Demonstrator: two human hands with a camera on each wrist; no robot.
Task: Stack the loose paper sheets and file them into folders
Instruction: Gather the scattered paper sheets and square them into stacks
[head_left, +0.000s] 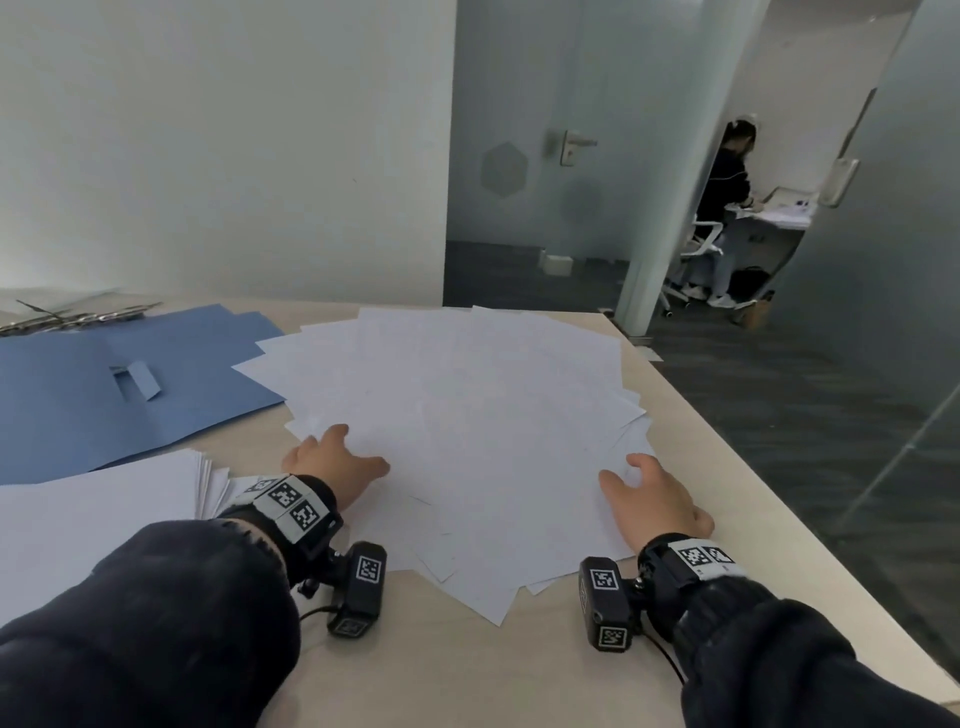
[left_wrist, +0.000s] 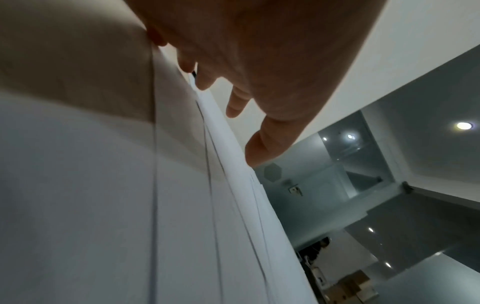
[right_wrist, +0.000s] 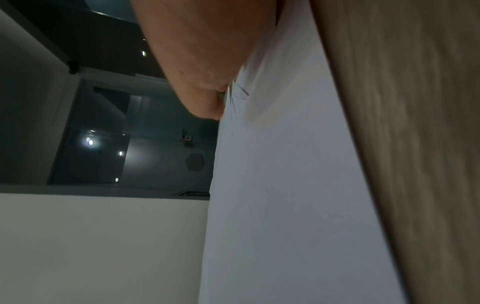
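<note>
Several loose white sheets (head_left: 467, 415) lie fanned in an untidy spread across the middle of the beige table (head_left: 467, 670). My left hand (head_left: 337, 460) rests on the spread's left edge; in the left wrist view its fingers (left_wrist: 235, 107) reach out fairly straight and touch the overlapping sheet edges (left_wrist: 228, 168). My right hand (head_left: 654, 493) lies flat on the near right part of the spread, and the right wrist view shows it (right_wrist: 205, 78) pressed against the paper (right_wrist: 285, 185). An open blue folder (head_left: 130, 374) lies to the left. Neither hand grips anything.
A squared pile of white sheets (head_left: 104, 514) sits at the near left, just below the folder. Metal binder clips (head_left: 78, 314) lie at the far left by the wall. The table's right edge (head_left: 779, 514) drops to dark carpet. A person sits at a desk (head_left: 727, 208) beyond the glass door.
</note>
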